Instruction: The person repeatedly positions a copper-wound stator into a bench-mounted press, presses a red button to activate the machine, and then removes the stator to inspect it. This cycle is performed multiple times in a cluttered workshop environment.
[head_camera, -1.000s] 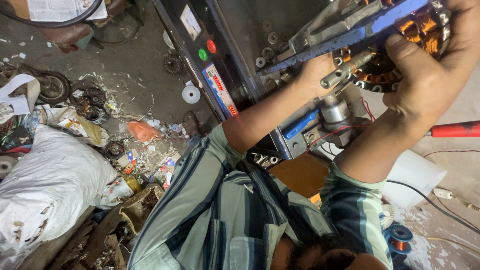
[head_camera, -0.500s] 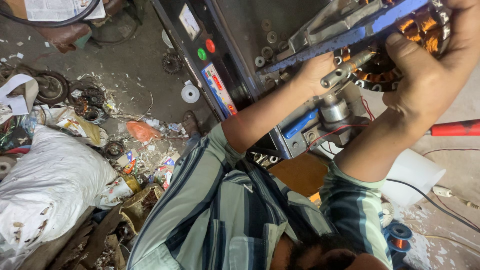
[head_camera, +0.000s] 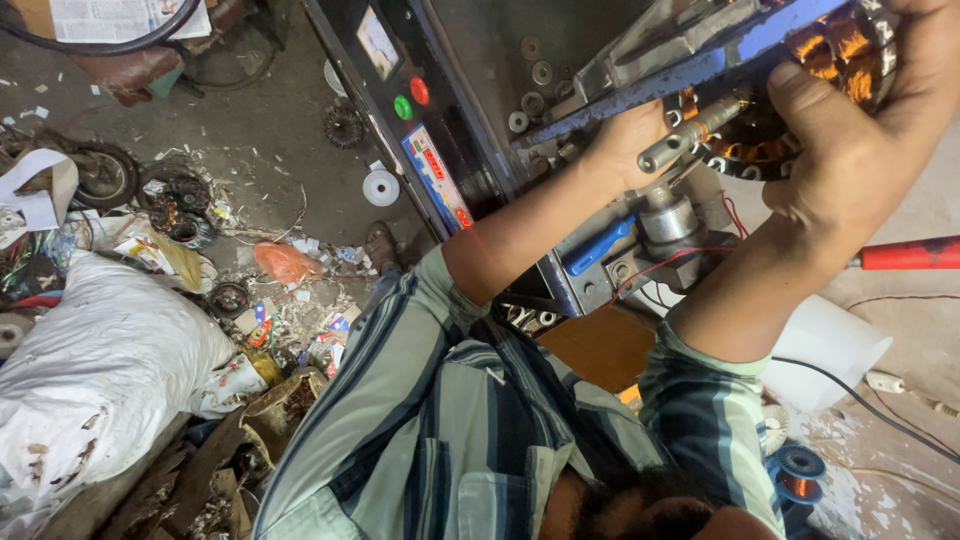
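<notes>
1. Scraps and paper litter the dusty workshop floor (head_camera: 250, 150) beside a dark machine (head_camera: 470, 120).
2. Left hand (head_camera: 630, 140) grips a metal handle (head_camera: 690, 130), fingers closed round it.
3. Right hand (head_camera: 860, 150) clamps on the coil (head_camera: 830, 50) of copper windings, top right.
4. Just beyond lie a red tool handle (head_camera: 910, 253) and a white cup (head_camera: 830, 350).

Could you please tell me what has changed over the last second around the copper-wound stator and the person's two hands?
Almost nothing. The left hand slid slightly along the metal handle it grasps. The right hand keeps its grip on the copper-wound stator. The dark machine panel, the red-handled tool and the floor litter stayed put.
</notes>
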